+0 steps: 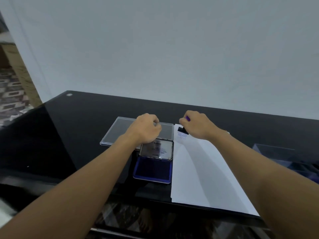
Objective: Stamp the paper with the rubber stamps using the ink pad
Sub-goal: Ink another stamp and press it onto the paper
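A white sheet of paper (203,171) lies on the black glass table (77,128), right of centre. My right hand (198,125) grips a rubber stamp (183,130) with a purple handle and black base at the paper's far left corner, just above a blue "AMENDED" imprint (182,135). The ink pad (153,171) lies open left of the paper, its blue pad bare and its metal lid (156,150) tipped back. My left hand (146,128) hovers with curled fingers over the clear plastic case (117,131); what it holds, if anything, is hidden.
A second clear plastic box (276,152) stands at the right edge of the table. The table's near edge runs just below the paper. A pale wall rises behind the table, and patterned floor shows at far left.
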The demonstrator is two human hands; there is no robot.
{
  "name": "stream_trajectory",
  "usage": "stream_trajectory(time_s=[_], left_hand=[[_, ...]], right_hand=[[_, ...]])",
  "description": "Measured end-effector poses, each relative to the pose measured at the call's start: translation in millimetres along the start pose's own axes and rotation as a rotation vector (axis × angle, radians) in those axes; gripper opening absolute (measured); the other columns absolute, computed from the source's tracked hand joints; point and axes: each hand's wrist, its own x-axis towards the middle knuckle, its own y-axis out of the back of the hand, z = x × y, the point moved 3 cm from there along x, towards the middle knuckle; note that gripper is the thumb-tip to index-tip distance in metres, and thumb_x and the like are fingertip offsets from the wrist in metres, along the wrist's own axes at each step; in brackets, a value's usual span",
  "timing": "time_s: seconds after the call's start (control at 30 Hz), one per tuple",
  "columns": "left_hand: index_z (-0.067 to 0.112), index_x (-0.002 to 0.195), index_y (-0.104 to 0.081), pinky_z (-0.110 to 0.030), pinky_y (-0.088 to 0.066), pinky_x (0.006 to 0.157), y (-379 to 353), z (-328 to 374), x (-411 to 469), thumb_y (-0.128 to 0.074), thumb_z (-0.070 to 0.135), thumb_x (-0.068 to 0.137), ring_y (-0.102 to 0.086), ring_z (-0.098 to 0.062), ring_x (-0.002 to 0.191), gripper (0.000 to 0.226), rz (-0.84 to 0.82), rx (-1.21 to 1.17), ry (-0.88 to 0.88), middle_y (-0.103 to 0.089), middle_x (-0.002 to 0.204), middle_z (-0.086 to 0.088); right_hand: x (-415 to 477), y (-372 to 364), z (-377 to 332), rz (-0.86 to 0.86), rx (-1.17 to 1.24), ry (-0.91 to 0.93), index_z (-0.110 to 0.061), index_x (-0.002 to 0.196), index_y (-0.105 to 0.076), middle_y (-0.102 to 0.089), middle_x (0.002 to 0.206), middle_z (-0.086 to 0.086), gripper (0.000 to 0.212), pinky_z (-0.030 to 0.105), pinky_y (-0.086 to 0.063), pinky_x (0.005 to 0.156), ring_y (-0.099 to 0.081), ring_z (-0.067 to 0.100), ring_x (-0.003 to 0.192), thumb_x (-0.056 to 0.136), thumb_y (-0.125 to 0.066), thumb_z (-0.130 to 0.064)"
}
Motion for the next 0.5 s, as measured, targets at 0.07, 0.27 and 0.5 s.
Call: stream_trajectory(time_s=[0.07,0.27,0.5], left_hand=[[0.015,0.132,-0.059,-0.029,-0.039,0.098,6.7,-1.6,-6.0,-0.047,0.027,0.102,-0.051,-0.019,0.127,0.035,0.015,-0.006,0.015,-0.053,0.143,-0.002],[0.016,0.134,-0.058,-0.030,-0.039,0.102,21.1,-7.5,-27.5,-0.046,0.027,0.102,-0.049,-0.018,0.129,0.036,0.041,0.005,0.041,-0.052,0.144,0.000],[0.016,0.137,-0.056,-0.029,-0.037,0.102,21.1,-26.6,-52.8,-0.048,0.029,0.101,-0.048,-0.018,0.131,0.040,0.062,-0.032,0.064,-0.051,0.145,-0.001]], right_hand=[[-6.0,7.0,-3.9,0.006,0.000,0.010,-0.014,0.090,-0.053,-0.062,0.090,0.006,0.022,0.033,-0.043,0.064,-0.053,0.021,0.074,0.098,-0.046,-0.033],[-21.9,19.2,-16.2,0.027,0.030,0.039,-0.016,0.095,-0.053,-0.062,0.095,0.004,0.022,0.032,-0.044,0.064,-0.056,0.021,0.080,0.096,-0.050,-0.037],[-42.8,18.2,-36.0,0.026,0.064,0.092,-0.015,0.096,-0.056,-0.063,0.094,0.002,0.026,0.029,-0.043,0.062,-0.060,0.022,0.085,0.093,-0.054,-0.040]])
